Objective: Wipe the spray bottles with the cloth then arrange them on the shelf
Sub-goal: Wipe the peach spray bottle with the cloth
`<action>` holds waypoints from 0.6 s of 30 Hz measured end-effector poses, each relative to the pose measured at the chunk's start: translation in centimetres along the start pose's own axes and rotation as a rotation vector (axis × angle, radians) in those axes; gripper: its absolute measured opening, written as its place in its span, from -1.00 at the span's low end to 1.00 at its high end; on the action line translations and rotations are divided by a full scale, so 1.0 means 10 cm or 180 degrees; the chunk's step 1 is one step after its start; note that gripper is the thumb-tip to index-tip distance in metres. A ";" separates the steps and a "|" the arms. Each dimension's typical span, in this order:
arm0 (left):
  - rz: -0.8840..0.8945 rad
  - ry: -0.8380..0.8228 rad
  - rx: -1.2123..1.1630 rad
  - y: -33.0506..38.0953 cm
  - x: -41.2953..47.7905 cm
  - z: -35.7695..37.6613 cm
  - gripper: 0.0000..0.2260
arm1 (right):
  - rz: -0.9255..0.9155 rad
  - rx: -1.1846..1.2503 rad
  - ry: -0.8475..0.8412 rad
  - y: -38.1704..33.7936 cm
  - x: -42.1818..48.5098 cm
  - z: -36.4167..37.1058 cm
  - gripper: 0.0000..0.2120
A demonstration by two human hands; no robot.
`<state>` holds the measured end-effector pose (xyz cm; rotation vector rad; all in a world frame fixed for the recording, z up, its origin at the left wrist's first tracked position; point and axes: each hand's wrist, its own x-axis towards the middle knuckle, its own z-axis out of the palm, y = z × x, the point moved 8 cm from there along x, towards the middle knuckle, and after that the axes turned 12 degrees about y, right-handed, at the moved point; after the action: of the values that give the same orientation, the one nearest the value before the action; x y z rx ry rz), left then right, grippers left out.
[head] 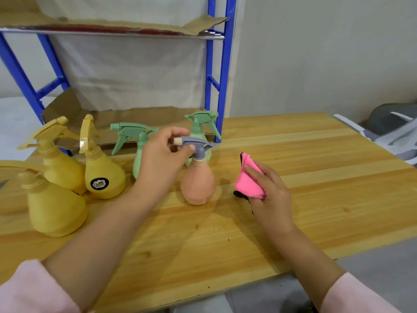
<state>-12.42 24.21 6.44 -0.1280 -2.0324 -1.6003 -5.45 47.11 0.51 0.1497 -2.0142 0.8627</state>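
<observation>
Centre of frame, on the worktop (304,159): peach bottle (197,186) stands upright, grey sprayer (199,150) on top with its nozzle pointing left. Left hand (167,154) reaches in from lower left and pinches the nozzle end of the sprayer, thumb below, fingers curled over the top. Bottle base sits on the wood.

Just right of the peach bottle, not touching it: right hand (270,195) grips a bunched pink cloth (248,181), fingers curled round it, thumb on its upper side. A dark edge of the cloth shows at top and bottom. Cannot tell if the cloth touches the worktop.

Behind the left hand: left green bottle (138,163), partly hidden by the hand, trigger facing left. Right green bottle (200,125) stands behind the peach one, by the blue shelf (223,71) post.

Left of frame, three yellow ones grouped close: front yellow bottle (56,211) nearest the camera, labelled yellow bottle (103,177) with a black sticker, back yellow bottle (61,168) behind them. All upright on the worktop.

Upper half: the shelf stands at the worktop's far edge, with cardboard (112,26) lining its upper level and more on the lower level. No bottle shows on the shelf.

Right edge: grey-white chair (388,129). Pink sleeves (33,288) at both bottom corners.
</observation>
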 end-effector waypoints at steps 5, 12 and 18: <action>-0.0516 0.0126 -0.0631 -0.18 -0.12 -0.17 -0.58 | 0.0026 0.0108 -0.0138 -0.11 -0.03 0.16 -0.45; -0.1150 -0.0578 -0.0179 -0.78 -0.47 0.02 -0.39 | 0.0068 0.0097 -0.0128 -0.14 -0.06 0.21 -0.44; -0.0735 -0.1349 0.0638 -0.86 -0.57 0.17 -0.19 | 0.0058 0.0082 -0.0059 -0.15 -0.07 0.20 -0.40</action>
<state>-11.57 24.75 -3.94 -0.1755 -2.6041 -1.5934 -5.82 44.62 0.09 0.1546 -2.0251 0.9019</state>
